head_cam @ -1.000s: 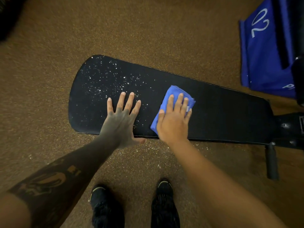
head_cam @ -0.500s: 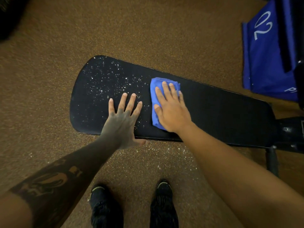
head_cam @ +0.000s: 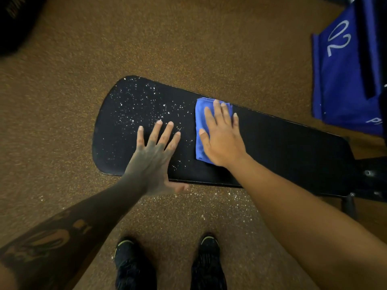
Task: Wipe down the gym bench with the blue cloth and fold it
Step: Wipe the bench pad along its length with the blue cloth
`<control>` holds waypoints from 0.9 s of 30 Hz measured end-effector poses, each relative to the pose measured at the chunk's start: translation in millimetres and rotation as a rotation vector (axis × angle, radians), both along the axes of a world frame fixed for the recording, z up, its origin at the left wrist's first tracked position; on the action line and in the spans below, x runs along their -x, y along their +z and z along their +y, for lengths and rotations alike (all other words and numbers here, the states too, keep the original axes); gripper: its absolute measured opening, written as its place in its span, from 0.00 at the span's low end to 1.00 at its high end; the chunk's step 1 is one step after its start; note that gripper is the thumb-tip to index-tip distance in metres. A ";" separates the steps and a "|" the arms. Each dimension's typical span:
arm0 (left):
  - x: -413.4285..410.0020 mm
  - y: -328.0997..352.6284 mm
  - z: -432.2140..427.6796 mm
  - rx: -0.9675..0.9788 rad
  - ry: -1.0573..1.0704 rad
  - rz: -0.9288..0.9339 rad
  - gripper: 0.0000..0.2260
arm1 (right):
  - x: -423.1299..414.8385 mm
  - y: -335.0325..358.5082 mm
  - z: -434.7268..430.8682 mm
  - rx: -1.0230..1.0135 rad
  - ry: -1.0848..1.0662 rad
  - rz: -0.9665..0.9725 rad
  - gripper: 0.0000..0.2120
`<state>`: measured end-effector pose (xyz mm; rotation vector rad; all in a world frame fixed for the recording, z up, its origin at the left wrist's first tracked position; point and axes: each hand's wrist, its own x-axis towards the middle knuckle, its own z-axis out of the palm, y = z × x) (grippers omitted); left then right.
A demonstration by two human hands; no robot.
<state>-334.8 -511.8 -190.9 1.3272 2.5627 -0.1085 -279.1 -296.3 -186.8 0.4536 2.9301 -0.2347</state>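
Note:
A long black gym bench pad lies across the view, its rounded left end speckled with white crumbs. The folded blue cloth lies on the pad near its middle, reaching the far edge. My right hand presses flat on the cloth, fingers spread and pointing away from me. To the left, my left hand rests flat on the pad's near edge with fingers apart and nothing in it. The pad to the right of the cloth looks free of crumbs.
Brown speckled floor surrounds the bench, with white crumbs scattered below its near edge. My two black shoes stand close to the bench. A blue item marked "02" stands at the far right. The bench's black frame extends right.
My right hand slid the cloth from the pad's near edge up and left to the far edge, turning it upright. My left hand stayed planted.

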 end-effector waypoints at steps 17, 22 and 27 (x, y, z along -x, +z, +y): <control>17.7 -6.3 -12.9 0.020 0.093 -0.040 0.61 | 44.7 -9.9 -14.5 0.022 0.237 -0.013 0.27; 19.0 -7.2 -13.1 0.024 0.093 -0.046 0.61 | 56.3 -12.3 -35.2 0.039 -0.178 -0.002 0.28; 19.4 -7.2 -13.4 0.031 0.084 -0.044 0.61 | 53.7 -10.3 -18.7 -0.011 0.141 0.004 0.27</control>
